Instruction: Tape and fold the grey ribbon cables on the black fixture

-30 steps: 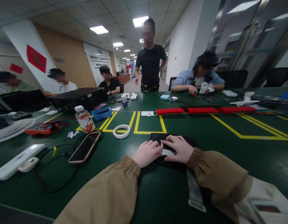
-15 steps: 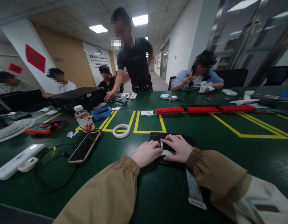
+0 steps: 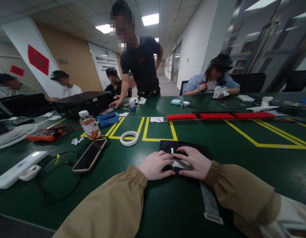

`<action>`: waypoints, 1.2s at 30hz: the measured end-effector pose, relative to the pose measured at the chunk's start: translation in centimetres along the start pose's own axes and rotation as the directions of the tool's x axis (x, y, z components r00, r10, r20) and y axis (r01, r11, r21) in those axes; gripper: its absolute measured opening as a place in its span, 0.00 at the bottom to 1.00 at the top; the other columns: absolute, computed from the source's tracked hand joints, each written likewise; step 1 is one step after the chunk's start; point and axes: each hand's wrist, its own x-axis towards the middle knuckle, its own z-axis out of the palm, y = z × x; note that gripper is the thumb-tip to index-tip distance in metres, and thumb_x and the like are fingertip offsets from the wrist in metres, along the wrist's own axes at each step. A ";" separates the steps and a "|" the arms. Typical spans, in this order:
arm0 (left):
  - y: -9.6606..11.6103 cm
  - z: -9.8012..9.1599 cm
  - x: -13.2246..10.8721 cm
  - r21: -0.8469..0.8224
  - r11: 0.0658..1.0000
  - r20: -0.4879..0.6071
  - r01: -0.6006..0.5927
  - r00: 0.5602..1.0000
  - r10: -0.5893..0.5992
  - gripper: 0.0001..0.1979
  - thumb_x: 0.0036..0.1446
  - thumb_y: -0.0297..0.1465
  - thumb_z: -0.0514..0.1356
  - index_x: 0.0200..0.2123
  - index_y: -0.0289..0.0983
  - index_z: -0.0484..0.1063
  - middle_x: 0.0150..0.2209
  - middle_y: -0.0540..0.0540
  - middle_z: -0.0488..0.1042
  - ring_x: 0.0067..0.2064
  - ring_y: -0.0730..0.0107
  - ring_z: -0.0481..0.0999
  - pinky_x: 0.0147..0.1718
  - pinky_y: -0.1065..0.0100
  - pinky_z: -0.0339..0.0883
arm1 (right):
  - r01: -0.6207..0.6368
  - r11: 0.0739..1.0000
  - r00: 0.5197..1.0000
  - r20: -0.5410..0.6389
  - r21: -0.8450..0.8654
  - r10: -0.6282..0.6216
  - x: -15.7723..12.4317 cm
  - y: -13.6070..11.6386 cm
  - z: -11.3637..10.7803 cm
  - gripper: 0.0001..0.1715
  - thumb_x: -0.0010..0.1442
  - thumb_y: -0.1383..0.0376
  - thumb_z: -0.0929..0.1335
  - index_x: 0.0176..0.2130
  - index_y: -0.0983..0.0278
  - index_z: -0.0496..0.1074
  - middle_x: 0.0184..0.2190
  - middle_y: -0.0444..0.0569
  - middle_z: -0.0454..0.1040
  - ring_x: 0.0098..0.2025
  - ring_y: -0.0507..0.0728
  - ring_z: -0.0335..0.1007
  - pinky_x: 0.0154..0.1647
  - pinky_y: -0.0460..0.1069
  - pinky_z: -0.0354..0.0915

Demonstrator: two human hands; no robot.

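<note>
Now left hand [image 3: 155, 165], right hand [image 3: 193, 163]: grips flat, pinning white strip [image 3: 179, 163] btwn them.

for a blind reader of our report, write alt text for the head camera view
The left hand and right hand, in tan sleeves, rest on a white strip atop a black sheet on a green table. A phone, tape roll and bottle sit to the left; across the table a standing person leans in.
</note>
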 end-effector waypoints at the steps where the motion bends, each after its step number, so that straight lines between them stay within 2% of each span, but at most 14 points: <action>1: 0.0 0.0 0.0 -0.010 1.000 0.005 -0.005 1.000 0.005 0.20 0.58 0.43 0.55 0.49 0.39 0.67 0.51 0.47 0.69 0.50 0.62 0.66 0.48 0.63 0.62 | -0.004 1.000 1.000 0.004 -0.001 0.004 0.0 0.1 0.1 0.38 0.54 0.44 0.65 0.57 0.60 0.64 0.52 0.59 0.61 0.54 0.67 0.57 0.55 0.64 0.52; 4: 0.0 -0.1 -0.1 -0.022 1.000 0.011 -0.014 1.000 0.014 0.22 0.56 0.45 0.57 0.50 0.39 0.67 0.52 0.46 0.69 0.50 0.62 0.66 0.49 0.62 0.61 | -0.025 1.000 1.000 -0.009 -0.001 0.025 0.3 0.0 0.1 0.39 0.53 0.43 0.65 0.57 0.61 0.64 0.51 0.58 0.62 0.52 0.65 0.59 0.54 0.62 0.54; 14: 0.3 0.0 0.1 -0.041 0.999 -0.002 -0.017 1.000 0.017 0.18 0.57 0.42 0.57 0.47 0.39 0.69 0.49 0.46 0.71 0.50 0.64 0.68 0.49 0.64 0.62 | -0.133 0.988 0.991 -0.010 -0.078 0.133 2.0 -1.7 -1.2 0.37 0.55 0.45 0.65 0.55 0.65 0.65 0.46 0.56 0.65 0.47 0.63 0.62 0.49 0.59 0.57; 22: 0.3 0.2 0.0 -0.041 0.999 -0.002 -0.002 1.000 0.002 0.19 0.56 0.42 0.57 0.47 0.39 0.68 0.50 0.45 0.69 0.50 0.63 0.67 0.49 0.63 0.61 | -0.144 0.985 0.990 -0.022 -0.099 0.142 1.8 -1.9 -0.8 0.37 0.56 0.45 0.63 0.55 0.67 0.65 0.46 0.56 0.65 0.47 0.63 0.61 0.49 0.59 0.56; 25: 0.3 0.4 0.0 -0.050 0.999 -0.010 0.006 1.000 -0.007 0.24 0.55 0.41 0.57 0.53 0.39 0.63 0.55 0.43 0.65 0.56 0.60 0.63 0.54 0.59 0.57 | -0.150 0.985 0.988 -0.039 -0.083 0.147 1.6 -1.9 -0.7 0.36 0.56 0.46 0.64 0.55 0.67 0.65 0.47 0.56 0.66 0.48 0.63 0.61 0.51 0.59 0.55; 29: 0.1 0.7 0.2 -0.079 0.996 0.004 0.036 0.999 -0.036 0.39 0.51 0.47 0.59 0.61 0.38 0.52 0.62 0.40 0.56 0.61 0.57 0.56 0.59 0.56 0.49 | -0.138 0.989 0.990 -0.037 -0.047 0.137 1.4 -1.9 -1.0 0.38 0.54 0.47 0.65 0.56 0.68 0.64 0.49 0.57 0.66 0.49 0.62 0.62 0.52 0.58 0.56; 32: 0.0 1.1 0.7 -0.089 0.993 0.001 0.077 0.997 -0.077 0.45 0.48 0.53 0.59 0.63 0.37 0.48 0.63 0.39 0.54 0.61 0.55 0.55 0.58 0.56 0.51 | -0.143 0.989 0.990 0.004 -0.039 0.143 0.8 -2.0 -1.4 0.44 0.52 0.45 0.67 0.58 0.69 0.61 0.52 0.58 0.65 0.50 0.64 0.62 0.52 0.59 0.58; 36: -0.1 1.5 1.4 -0.065 0.989 -0.011 0.136 0.990 -0.137 0.49 0.44 0.58 0.58 0.63 0.37 0.49 0.64 0.38 0.51 0.60 0.51 0.55 0.55 0.52 0.53 | -0.172 0.984 0.985 0.023 -0.048 0.173 -0.7 -2.2 -1.7 0.48 0.48 0.44 0.68 0.58 0.70 0.61 0.56 0.58 0.62 0.54 0.65 0.60 0.54 0.61 0.56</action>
